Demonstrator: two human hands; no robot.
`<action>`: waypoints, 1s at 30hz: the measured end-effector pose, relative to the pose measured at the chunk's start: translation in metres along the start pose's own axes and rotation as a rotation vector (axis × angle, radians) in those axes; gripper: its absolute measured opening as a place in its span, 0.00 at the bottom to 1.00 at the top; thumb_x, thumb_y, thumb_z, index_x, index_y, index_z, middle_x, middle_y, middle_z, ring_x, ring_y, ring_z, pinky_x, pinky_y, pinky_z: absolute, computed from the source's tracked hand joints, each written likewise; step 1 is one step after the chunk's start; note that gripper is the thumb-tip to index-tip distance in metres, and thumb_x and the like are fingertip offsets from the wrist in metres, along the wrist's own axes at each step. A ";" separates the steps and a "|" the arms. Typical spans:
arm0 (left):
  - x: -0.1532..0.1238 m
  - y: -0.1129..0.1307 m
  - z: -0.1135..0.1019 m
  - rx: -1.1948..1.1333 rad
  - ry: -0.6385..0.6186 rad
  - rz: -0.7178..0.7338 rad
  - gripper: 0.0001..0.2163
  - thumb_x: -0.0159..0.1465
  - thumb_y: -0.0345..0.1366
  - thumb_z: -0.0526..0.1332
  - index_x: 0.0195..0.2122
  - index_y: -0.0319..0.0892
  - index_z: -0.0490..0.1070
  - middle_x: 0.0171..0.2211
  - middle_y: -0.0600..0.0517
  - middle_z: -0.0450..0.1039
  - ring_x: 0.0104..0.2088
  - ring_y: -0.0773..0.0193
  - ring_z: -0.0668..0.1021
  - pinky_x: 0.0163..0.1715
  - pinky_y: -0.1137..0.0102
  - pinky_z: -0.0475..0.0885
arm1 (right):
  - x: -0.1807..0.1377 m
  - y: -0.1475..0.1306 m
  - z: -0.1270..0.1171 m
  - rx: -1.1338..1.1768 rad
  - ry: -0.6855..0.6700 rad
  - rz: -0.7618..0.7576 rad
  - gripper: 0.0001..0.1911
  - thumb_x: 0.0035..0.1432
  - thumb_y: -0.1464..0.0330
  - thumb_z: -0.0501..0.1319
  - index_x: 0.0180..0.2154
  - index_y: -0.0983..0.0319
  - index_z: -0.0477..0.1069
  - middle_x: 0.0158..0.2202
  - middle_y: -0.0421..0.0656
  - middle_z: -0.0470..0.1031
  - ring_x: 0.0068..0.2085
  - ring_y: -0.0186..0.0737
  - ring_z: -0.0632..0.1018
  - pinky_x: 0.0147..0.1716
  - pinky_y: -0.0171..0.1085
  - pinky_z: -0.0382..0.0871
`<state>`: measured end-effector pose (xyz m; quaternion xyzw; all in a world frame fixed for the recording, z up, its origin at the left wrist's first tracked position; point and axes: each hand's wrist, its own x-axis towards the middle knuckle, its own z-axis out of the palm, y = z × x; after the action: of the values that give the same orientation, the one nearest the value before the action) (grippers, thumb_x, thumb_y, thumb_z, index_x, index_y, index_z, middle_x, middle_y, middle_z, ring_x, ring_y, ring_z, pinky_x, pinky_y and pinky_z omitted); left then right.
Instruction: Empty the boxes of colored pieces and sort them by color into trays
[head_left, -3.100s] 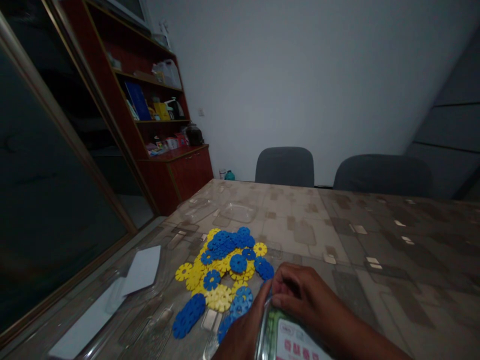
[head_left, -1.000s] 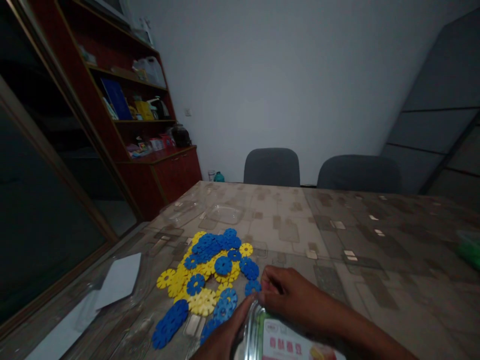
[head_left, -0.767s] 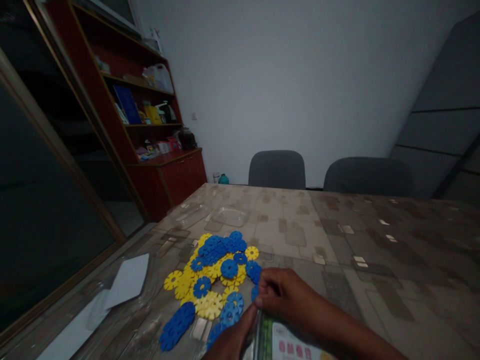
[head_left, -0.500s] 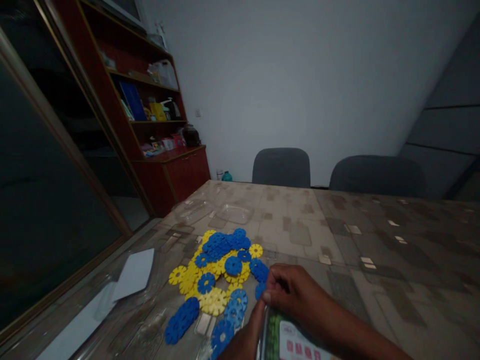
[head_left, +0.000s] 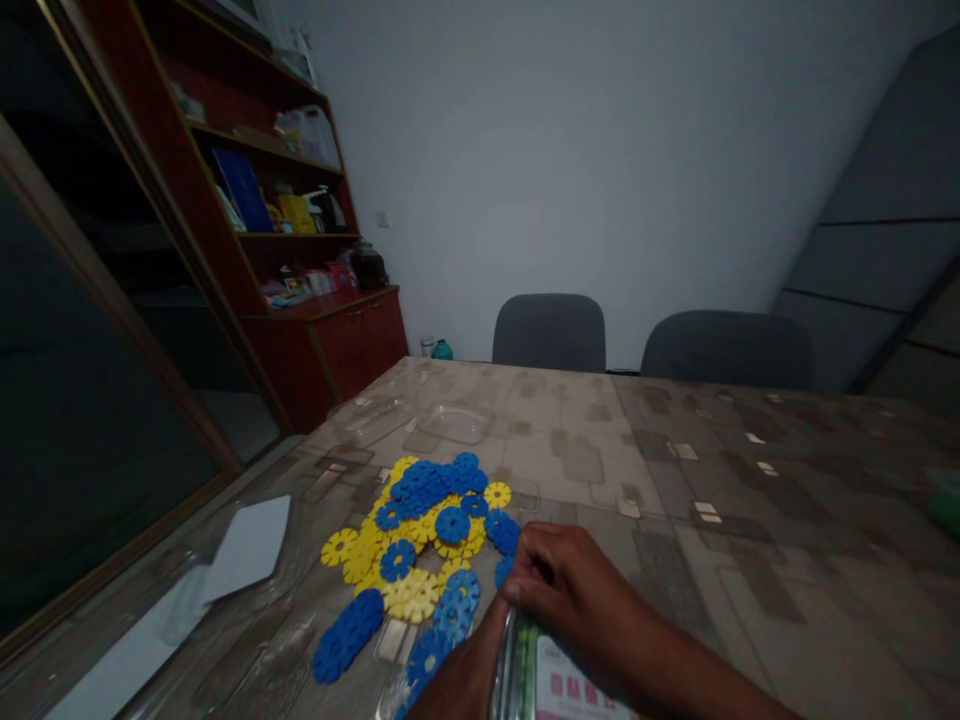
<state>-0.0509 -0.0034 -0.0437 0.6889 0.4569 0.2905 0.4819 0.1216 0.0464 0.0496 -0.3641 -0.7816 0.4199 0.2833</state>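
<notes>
At the bottom of the view is a clear plastic pack (head_left: 574, 690) with a printed white label and green contents. My right hand (head_left: 566, 580) is closed, thumb and fingers pinching at the pack's upper corner. My left hand (head_left: 465, 660) grips the pack's left side, its fingers mostly hidden and its thumb side close to the right fingertips. Just left of both hands lies a heap of notched plastic discs, with yellow discs (head_left: 412, 594) and blue discs (head_left: 452, 525) overlapping on the table. Some lighter blue discs (head_left: 456, 606) lie nearest the left wrist.
Clear plastic trays (head_left: 454, 424) sit beyond the heap on the patterned table (head_left: 577, 400). White card pieces (head_left: 247, 545) lie to the left. Two grey chairs (head_left: 549, 332) stand across the table. A green item (head_left: 943, 500) shows at the right edge.
The view has turned slightly right, so everything sits further left and the green item at the right edge has appeared. The pack has tilted a little; both hands stay together on it.
</notes>
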 end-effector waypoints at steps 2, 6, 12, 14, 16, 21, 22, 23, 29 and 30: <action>-0.001 0.006 -0.001 -0.009 -0.003 0.024 0.38 0.57 0.53 0.66 0.65 0.43 0.58 0.57 0.40 0.71 0.56 0.41 0.73 0.58 0.54 0.67 | 0.000 0.000 0.000 -0.023 0.019 -0.012 0.14 0.60 0.70 0.63 0.25 0.60 0.61 0.26 0.36 0.64 0.30 0.35 0.67 0.31 0.35 0.56; 0.002 0.028 -0.005 -0.007 -0.033 -0.004 0.37 0.56 0.53 0.67 0.64 0.46 0.60 0.57 0.41 0.71 0.57 0.39 0.72 0.59 0.51 0.65 | 0.001 0.002 -0.002 -0.042 -0.002 0.007 0.13 0.59 0.72 0.63 0.25 0.60 0.63 0.26 0.35 0.65 0.30 0.35 0.67 0.31 0.34 0.55; 0.001 0.057 -0.016 0.007 -0.113 -0.073 0.41 0.53 0.56 0.69 0.66 0.51 0.59 0.56 0.45 0.72 0.58 0.39 0.71 0.59 0.51 0.66 | 0.010 0.006 -0.006 0.001 -0.105 0.077 0.12 0.55 0.76 0.62 0.24 0.60 0.63 0.25 0.33 0.63 0.29 0.33 0.64 0.28 0.32 0.54; -0.008 0.065 -0.029 0.006 -0.133 -0.071 0.42 0.52 0.56 0.71 0.66 0.51 0.60 0.58 0.45 0.71 0.60 0.39 0.70 0.58 0.52 0.66 | 0.010 0.004 -0.013 0.011 -0.136 0.097 0.11 0.55 0.76 0.61 0.24 0.60 0.65 0.25 0.34 0.63 0.28 0.32 0.65 0.27 0.32 0.55; -0.017 0.073 -0.043 0.017 -0.136 -0.072 0.42 0.50 0.54 0.73 0.65 0.51 0.63 0.61 0.45 0.68 0.63 0.38 0.65 0.60 0.52 0.64 | 0.005 0.002 -0.025 -0.017 -0.144 0.087 0.10 0.57 0.76 0.59 0.24 0.61 0.67 0.25 0.35 0.66 0.28 0.33 0.67 0.28 0.33 0.57; -0.005 0.079 -0.055 0.136 -0.067 -0.122 0.17 0.62 0.45 0.61 0.50 0.47 0.76 0.47 0.47 0.76 0.49 0.52 0.75 0.47 0.63 0.69 | -0.034 0.012 -0.047 -0.250 0.013 0.162 0.09 0.60 0.73 0.58 0.28 0.61 0.71 0.30 0.41 0.73 0.33 0.38 0.73 0.34 0.36 0.61; 0.003 0.078 -0.052 0.158 -0.073 -0.131 0.13 0.61 0.42 0.61 0.44 0.44 0.77 0.39 0.49 0.76 0.42 0.55 0.75 0.42 0.66 0.70 | -0.043 0.016 -0.048 -0.267 0.027 0.194 0.08 0.59 0.73 0.58 0.28 0.61 0.72 0.30 0.41 0.73 0.33 0.39 0.73 0.34 0.37 0.61; 0.011 0.077 -0.048 0.168 -0.081 -0.146 0.10 0.59 0.39 0.62 0.39 0.42 0.76 0.33 0.52 0.74 0.37 0.58 0.74 0.37 0.68 0.69 | -0.051 0.021 -0.047 -0.267 0.034 0.221 0.06 0.58 0.73 0.59 0.29 0.61 0.72 0.30 0.41 0.73 0.33 0.39 0.73 0.33 0.36 0.60; 0.033 0.081 -0.040 0.225 -0.125 -0.212 0.06 0.54 0.31 0.64 0.33 0.40 0.72 0.25 0.58 0.69 0.28 0.65 0.72 0.27 0.73 0.63 | -0.066 0.028 -0.038 -0.124 0.069 0.304 0.03 0.52 0.74 0.61 0.29 0.61 0.69 0.28 0.37 0.67 0.31 0.37 0.69 0.32 0.35 0.60; 0.033 0.083 -0.042 0.258 -0.131 -0.206 0.06 0.54 0.31 0.64 0.33 0.40 0.73 0.26 0.57 0.70 0.29 0.64 0.72 0.27 0.73 0.63 | -0.065 0.027 -0.038 -0.109 0.074 0.296 0.03 0.52 0.74 0.61 0.28 0.60 0.69 0.28 0.37 0.67 0.31 0.37 0.69 0.32 0.35 0.60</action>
<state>-0.0437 0.0332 0.0477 0.7120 0.5262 0.1330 0.4455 0.1960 0.0216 0.0359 -0.5052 -0.7300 0.4005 0.2267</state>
